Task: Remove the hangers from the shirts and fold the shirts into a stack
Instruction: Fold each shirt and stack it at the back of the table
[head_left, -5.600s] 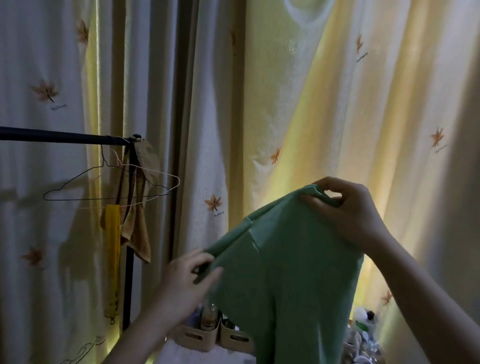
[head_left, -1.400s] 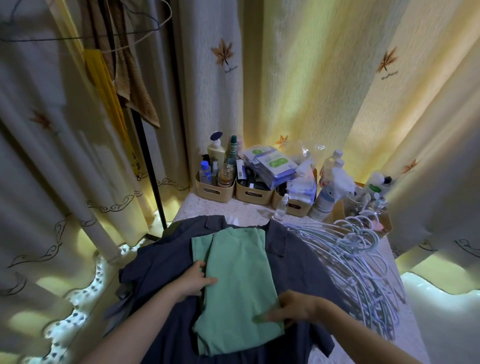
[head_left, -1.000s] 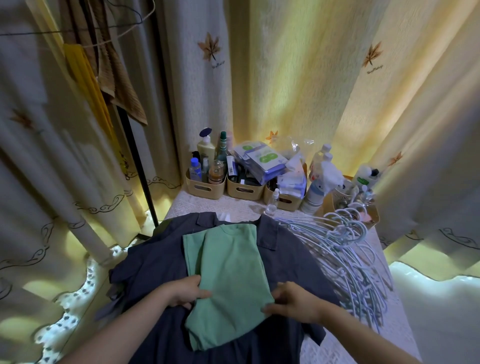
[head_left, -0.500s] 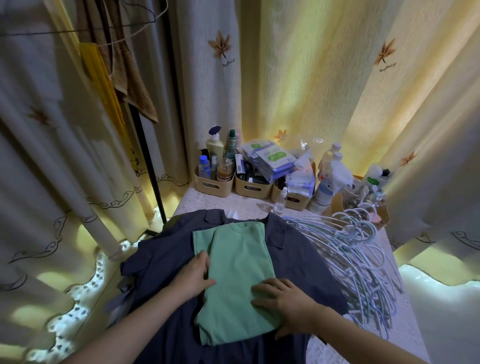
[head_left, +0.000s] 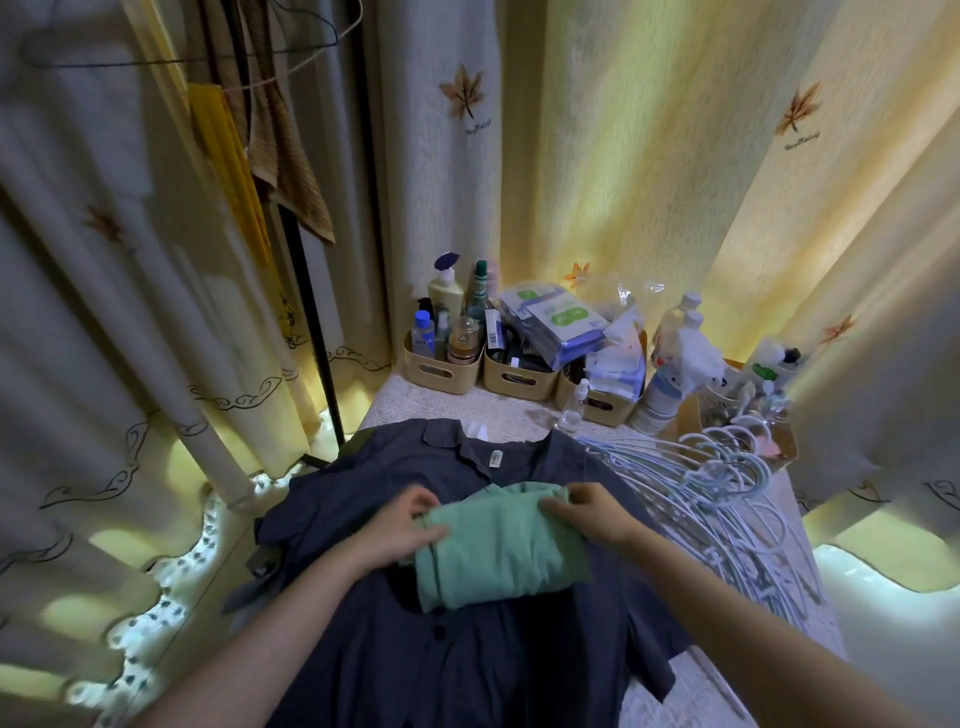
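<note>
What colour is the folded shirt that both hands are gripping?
Mint green: the folded shirt shows clearest in the head view, lying on a navy button-up shirt.

A mint-green shirt (head_left: 498, 556) is lying on a dark navy shirt (head_left: 467, 675). Right of it pale blue hangers (head_left: 727, 499) are lying; behind it beige baskets (head_left: 441, 371) are standing and cream curtains (head_left: 597, 156) are showing brown maple leaves (head_left: 462, 96).

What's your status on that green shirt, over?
Grip: left hand and right hand hold the green shirt by its far edge. Folded over, lying on the spread navy shirt. The hanger pile at right, apart from it.
</note>
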